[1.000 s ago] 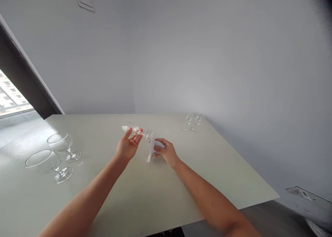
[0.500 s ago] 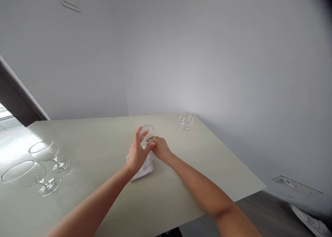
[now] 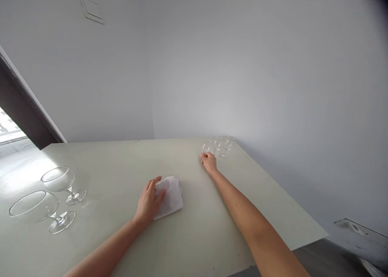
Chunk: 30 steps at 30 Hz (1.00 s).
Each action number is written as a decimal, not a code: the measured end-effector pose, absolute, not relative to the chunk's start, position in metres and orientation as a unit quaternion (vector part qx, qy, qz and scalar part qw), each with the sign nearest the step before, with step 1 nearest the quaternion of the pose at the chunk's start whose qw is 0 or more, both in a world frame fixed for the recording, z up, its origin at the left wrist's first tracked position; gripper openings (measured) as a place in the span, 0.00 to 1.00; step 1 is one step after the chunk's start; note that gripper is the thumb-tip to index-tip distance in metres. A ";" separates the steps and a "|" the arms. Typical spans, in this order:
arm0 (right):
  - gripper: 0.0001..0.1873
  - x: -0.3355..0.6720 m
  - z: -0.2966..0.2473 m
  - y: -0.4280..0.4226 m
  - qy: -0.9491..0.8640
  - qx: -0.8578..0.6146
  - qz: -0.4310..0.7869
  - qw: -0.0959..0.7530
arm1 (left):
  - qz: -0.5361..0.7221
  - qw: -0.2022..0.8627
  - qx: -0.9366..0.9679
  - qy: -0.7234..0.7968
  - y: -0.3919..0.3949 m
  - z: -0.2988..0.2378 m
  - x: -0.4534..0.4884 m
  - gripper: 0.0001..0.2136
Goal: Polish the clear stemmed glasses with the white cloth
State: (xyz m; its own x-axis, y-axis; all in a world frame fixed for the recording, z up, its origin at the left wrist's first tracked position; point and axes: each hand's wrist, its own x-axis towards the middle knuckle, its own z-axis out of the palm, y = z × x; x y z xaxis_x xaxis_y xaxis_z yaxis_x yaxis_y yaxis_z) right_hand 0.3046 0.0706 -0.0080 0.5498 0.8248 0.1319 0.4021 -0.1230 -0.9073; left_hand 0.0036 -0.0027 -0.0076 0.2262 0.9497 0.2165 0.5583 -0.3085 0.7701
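Observation:
At the table's far right, my right hand [image 3: 209, 161] is closed around the lower part of a small stemmed glass [image 3: 207, 146]. Two similar small glasses stand just to its right, one [image 3: 218, 143] close by and another [image 3: 228, 143] beyond it. My left hand [image 3: 149, 200] rests at the left side of a folded white cloth [image 3: 171, 196] lying on the table. Its thumb lies over the cloth and its fingers are spread apart along the edge.
Two large round-bowled stemmed glasses, one nearer [image 3: 34, 207] and one farther [image 3: 59, 180], stand at the left of the pale table [image 3: 115, 168]. Grey walls [image 3: 194, 67] meet behind it. The table's edge drops to a dark floor at the lower right.
My right hand has carried the small glass from mid-table to beside the two others at the far right. My left hand has let go of that glass and come down onto the cloth.

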 end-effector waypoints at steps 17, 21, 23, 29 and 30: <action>0.09 0.242 0.004 -0.020 -0.626 -0.611 0.143 0.462 | 0.435 0.390 0.607 0.539 0.008 -0.018 0.004 0.14; 0.22 0.181 0.013 -0.055 -0.874 -0.409 0.073 0.252 | 0.488 0.356 0.568 0.559 0.008 -0.007 0.002 0.15; 0.22 0.165 0.012 -0.058 -0.885 -0.428 0.001 0.180 | 0.524 0.336 0.524 0.581 0.011 0.004 -0.007 0.18; 0.06 0.167 0.003 -0.048 -0.869 -0.466 -0.088 0.139 | 0.592 0.367 0.302 0.651 0.027 0.023 -0.063 0.33; 0.06 0.169 0.003 -0.048 -0.868 -0.467 -0.079 0.151 | 0.610 0.355 0.280 0.651 0.029 0.022 -0.073 0.34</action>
